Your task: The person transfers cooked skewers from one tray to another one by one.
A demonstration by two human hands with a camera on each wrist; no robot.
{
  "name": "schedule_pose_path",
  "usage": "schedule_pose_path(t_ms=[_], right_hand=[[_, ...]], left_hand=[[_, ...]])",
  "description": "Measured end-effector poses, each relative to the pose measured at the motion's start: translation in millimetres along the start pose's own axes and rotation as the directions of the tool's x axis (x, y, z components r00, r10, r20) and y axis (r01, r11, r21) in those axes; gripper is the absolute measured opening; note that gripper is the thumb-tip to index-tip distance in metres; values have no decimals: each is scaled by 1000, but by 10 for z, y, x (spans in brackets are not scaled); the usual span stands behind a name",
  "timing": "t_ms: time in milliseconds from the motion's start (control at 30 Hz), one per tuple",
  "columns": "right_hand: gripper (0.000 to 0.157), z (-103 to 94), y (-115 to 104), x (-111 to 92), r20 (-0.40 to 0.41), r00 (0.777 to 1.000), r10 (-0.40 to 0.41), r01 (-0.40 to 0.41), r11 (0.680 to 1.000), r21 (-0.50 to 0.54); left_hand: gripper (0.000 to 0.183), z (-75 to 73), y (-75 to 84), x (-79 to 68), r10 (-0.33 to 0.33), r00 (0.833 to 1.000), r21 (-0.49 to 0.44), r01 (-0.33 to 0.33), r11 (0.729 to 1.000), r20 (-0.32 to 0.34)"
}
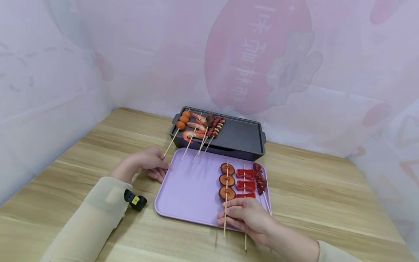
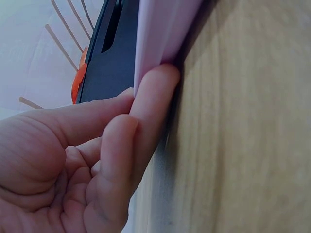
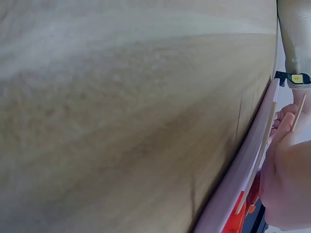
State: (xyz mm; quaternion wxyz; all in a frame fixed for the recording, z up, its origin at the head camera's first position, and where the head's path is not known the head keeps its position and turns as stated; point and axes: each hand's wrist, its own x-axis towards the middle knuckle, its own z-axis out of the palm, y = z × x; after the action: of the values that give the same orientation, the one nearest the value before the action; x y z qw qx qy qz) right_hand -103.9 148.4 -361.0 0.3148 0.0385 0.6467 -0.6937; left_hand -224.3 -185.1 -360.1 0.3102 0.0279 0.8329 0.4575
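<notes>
At the lower left of the frame, your pale sleeve (image 1: 104, 203) ends at a black wrist strap (image 1: 135, 201). Your left hand (image 1: 148, 163), left of centre, pinches the left edge of the purple tray (image 1: 186, 193), which lies on the wooden table (image 1: 327, 203) in the lower middle. Above it, at the centre, the dark grill (image 1: 243, 134) bears, from left to right, a stick of three orange balls (image 1: 184, 119), a shrimp stick (image 1: 195, 127), a dark brown stick (image 1: 210, 119) and a small meat stick (image 1: 216, 126); their ends stick out toward you. Right of centre, your right hand (image 1: 248, 216), well apart from the left, pinches the lower stick of the mushroom skewer (image 1: 227, 181), its three slices over the tray's right part. Just beside it is the red skewer (image 1: 245, 186), its lowest piece partly hidden by your hand. Farthest right, a meat skewer (image 1: 259, 178) lies along the tray's right edge.
</notes>
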Motion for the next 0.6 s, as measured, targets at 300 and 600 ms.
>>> schedule_pose_path(t_ms=[300,600], right_hand=[[25,-56,28,12,-20,1000,12,-11,1000,26],[20,-77,45,36,-26,999,26,-25,999,46]], left_hand=[[19,-3,-8,3,6,1000,-6,-6,1000,8],[19,-3,-15,9,-1,1000,-21,2,1000,13]])
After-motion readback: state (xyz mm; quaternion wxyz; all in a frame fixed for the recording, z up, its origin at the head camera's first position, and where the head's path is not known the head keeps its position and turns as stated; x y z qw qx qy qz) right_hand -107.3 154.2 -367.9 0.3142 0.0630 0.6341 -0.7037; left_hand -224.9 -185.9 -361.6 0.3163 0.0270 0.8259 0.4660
